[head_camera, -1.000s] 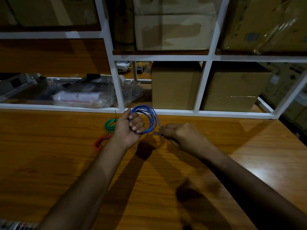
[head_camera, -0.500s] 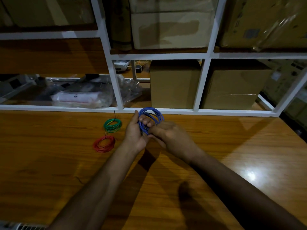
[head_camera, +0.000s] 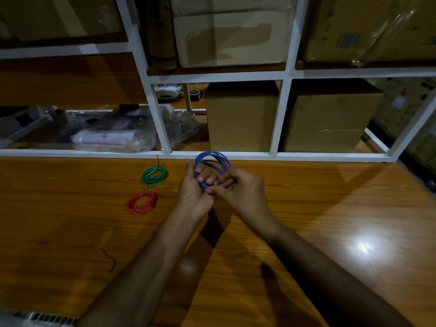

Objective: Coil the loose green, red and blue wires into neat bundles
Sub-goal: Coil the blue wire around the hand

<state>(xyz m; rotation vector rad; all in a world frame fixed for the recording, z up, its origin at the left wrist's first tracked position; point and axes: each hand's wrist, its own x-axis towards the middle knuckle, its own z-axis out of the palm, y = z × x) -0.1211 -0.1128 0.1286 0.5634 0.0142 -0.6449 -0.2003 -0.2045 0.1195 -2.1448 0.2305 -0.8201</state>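
Fingers half-hidden inside blue coil

Both hands meet above the table near its far edge: the left hand and the right hand touch each other and hold the wire coil between them, the coil standing up in front of the shelf frame. To the left of the left hand, two further coils lie flat on the table, the farther coil just behind the nearer coil; a short wire scrap lies well in front of them. Behind the table edge, the shelf compartments hold bagged items on the left and two cardboard boxes side by side on the right, with further boxes on the shelf above.
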